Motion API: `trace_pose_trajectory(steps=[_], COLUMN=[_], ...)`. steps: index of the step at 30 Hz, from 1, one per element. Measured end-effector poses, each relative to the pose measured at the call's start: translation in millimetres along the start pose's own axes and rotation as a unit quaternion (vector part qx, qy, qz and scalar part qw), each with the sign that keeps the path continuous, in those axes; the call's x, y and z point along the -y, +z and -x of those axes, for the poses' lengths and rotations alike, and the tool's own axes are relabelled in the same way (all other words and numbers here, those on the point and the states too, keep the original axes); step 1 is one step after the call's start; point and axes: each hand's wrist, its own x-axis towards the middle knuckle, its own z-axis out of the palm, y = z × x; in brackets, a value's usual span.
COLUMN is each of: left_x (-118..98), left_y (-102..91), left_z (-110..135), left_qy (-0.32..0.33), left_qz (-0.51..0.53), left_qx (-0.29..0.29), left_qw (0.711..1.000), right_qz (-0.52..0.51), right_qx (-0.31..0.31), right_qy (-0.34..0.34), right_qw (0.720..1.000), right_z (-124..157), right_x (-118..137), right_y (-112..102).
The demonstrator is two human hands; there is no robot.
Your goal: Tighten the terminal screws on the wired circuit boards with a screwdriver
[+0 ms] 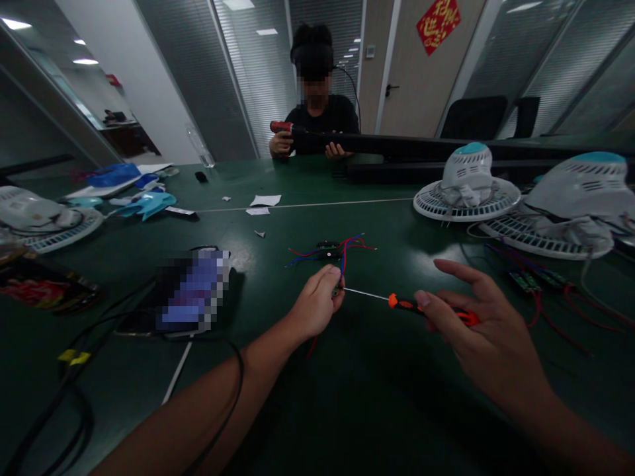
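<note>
My left hand (320, 301) is closed around a small green circuit board (337, 289), mostly hidden by the fingers. Red and blue wires (343, 261) run up from it, and a red wire hangs below the hand. In my right hand (476, 324) is a screwdriver (409, 304) with an orange and black handle, held between thumb and fingers while the index finger sticks out. Its thin metal shaft points left, and the tip meets the board at my left fingertips. Just beyond lie dark parts (327, 251) with red and blue wires.
White fan-like housings (466, 192) stand at the right, near several wired green boards (526, 281). At the left are a phone-like device (193, 291), black cables (84, 370), and a dark can (44, 284). Paper scraps (265, 200) lie ahead. Across the table a person (317, 112) holds a red tool and a long black bar.
</note>
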Motion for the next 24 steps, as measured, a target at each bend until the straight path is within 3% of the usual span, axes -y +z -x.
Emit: trace_pose_trajectory(steps=[7,15,24], left_x=[0.5,0.9,0.0], left_y=[0.9,0.0,0.1], left_z=[-0.2,-0.4,0.3], left_qy=[-0.008,-0.008,0.003], left_qz=[0.018,0.007,-0.008], left_qx=[-0.011,-0.011,0.000], left_qw=[1.000,1.000,1.000], right_qz=[-0.019,0.032,0.006], right_qx=[0.010,0.029,-0.004], right_qy=[0.011,-0.003,0.005], right_qw=[1.000,0.999,1.000], right_z=[0.5,-0.9,0.5], right_x=[-0.4,-2.5,2.8], right_y=[0.1,-2.5,1.0])
